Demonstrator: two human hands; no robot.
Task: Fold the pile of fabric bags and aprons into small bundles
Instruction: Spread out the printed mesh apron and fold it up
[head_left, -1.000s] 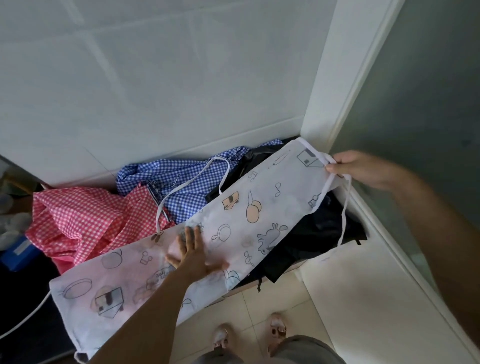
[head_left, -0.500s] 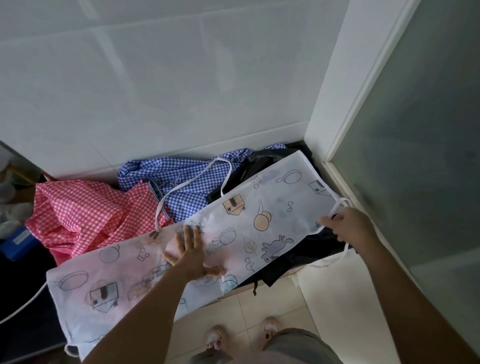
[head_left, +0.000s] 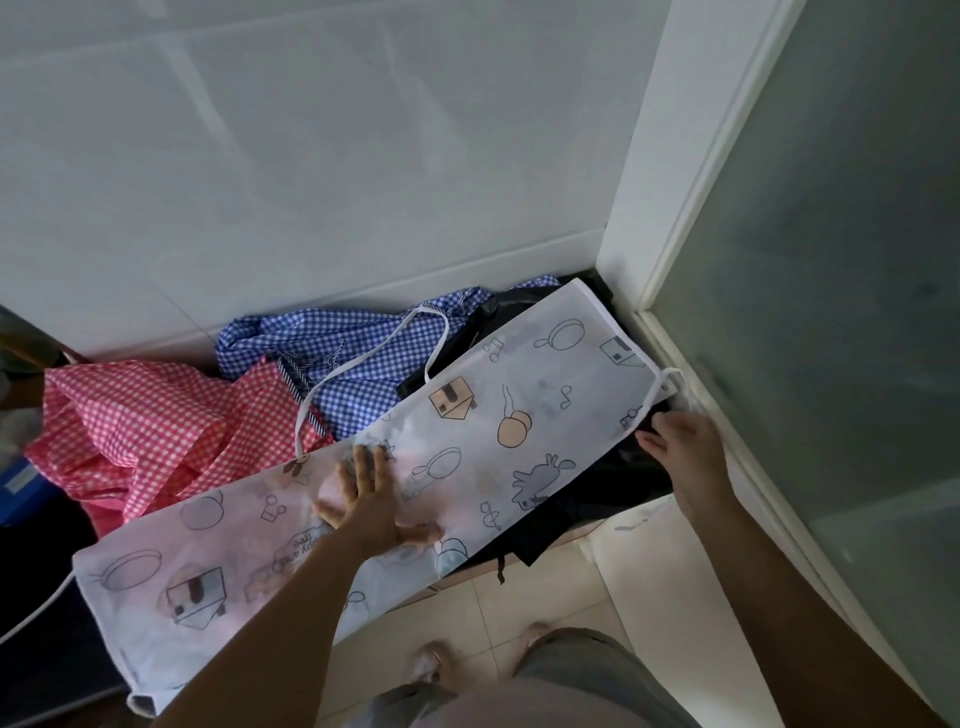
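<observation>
A white apron (head_left: 467, 415) printed with cartoon drawings lies stretched as a long strip over the pile, running from lower left to upper right. My left hand (head_left: 371, 493) presses flat on its middle with fingers spread. At the strip's right end, my right hand (head_left: 685, 447) rests with relaxed fingers beside the white tie strap (head_left: 670, 379), holding nothing. Under the apron lie a blue gingham cloth (head_left: 363, 353), a red gingham cloth (head_left: 140, 421) and black fabric (head_left: 597, 488). A white neck loop (head_left: 363, 379) curves over the blue cloth.
A white tiled wall (head_left: 311, 156) rises behind the pile. A frosted glass door (head_left: 857, 260) with a white frame stands on the right. A white panel (head_left: 675, 597) leans at the lower right. My feet (head_left: 431, 665) stand on beige floor tiles. A blue object (head_left: 21, 483) sits at far left.
My right hand lowered the apron's right end onto the pile and let go of the strap. My left hand stayed pressed on the middle.
</observation>
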